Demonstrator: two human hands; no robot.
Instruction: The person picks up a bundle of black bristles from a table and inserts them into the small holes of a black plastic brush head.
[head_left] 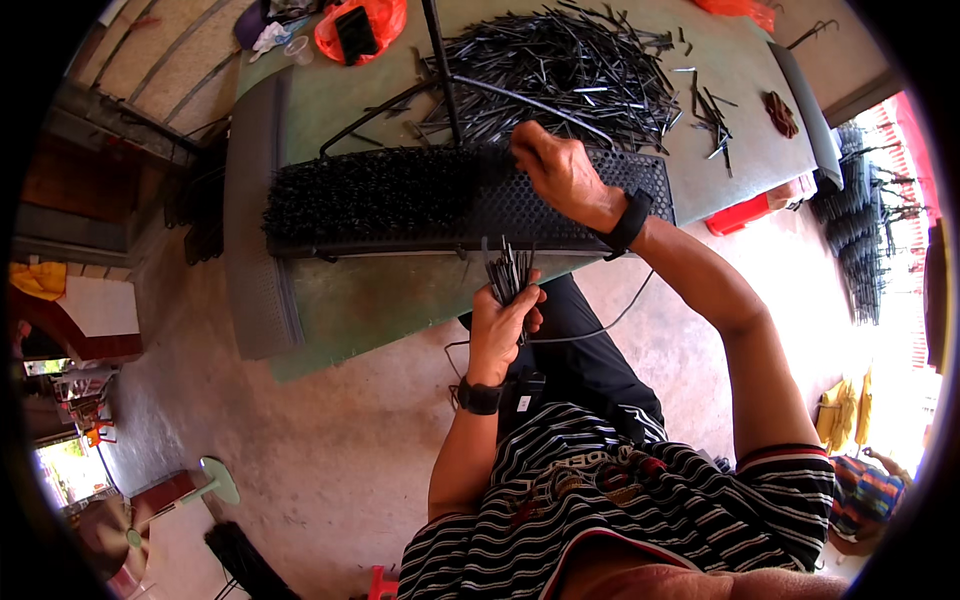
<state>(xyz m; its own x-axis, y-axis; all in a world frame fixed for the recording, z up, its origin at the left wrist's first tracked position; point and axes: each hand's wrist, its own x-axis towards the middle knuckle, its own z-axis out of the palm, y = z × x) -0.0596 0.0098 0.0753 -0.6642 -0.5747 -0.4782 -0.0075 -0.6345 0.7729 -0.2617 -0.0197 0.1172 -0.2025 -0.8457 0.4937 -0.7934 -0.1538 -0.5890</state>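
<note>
My left hand (500,325) is closed round an upright bundle of thin black strips (511,268), just below the near edge of a long black perforated panel (625,195). Over the panel's right half, my right hand (562,178) has its fingers pinched together; what they hold, if anything, is too small or hidden. Dense black bristle-like tufts (365,195) cover the panel's left part, while bare holes show at its right. Beyond the panel lies a big heap of loose black strips (570,70) on the green tabletop (345,320).
Black metal bars (440,75) rise behind the panel. A phone (356,36) lies on an orange plastic bag (388,18) at the far left. Brown cord (780,115) sits at the right. A thin cable (600,330) hangs near my legs. A fan (133,538) stands lower left.
</note>
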